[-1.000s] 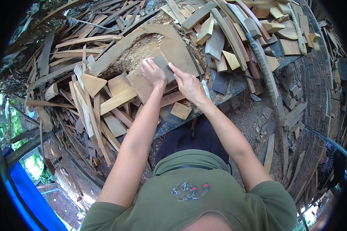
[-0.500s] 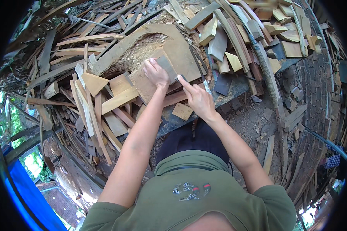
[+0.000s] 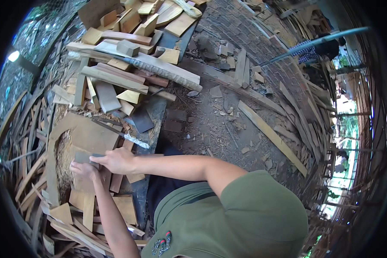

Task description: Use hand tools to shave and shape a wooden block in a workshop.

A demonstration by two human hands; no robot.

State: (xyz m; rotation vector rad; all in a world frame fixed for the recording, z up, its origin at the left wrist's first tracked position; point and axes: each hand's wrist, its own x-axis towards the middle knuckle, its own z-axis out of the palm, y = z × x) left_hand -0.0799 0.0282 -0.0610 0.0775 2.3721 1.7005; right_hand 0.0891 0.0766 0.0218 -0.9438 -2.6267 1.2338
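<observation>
Nearest is the wearer's green T-shirt [image 3: 253, 210]. Beyond it, the left hand [image 3: 86, 170] grips the near edge of a flat grey block [image 3: 81, 157], which lies on a brown wooden slab [image 3: 92, 131] with a curved hollow. The right hand [image 3: 117, 160] has its fingers curled and forefinger extended at the block's right end (whether it grips anything, I cannot tell). Farther off are mixed wood offcuts [image 3: 107, 94], a yellowish plank [image 3: 273, 137] on the ground, and brick paving [image 3: 230, 28].
</observation>
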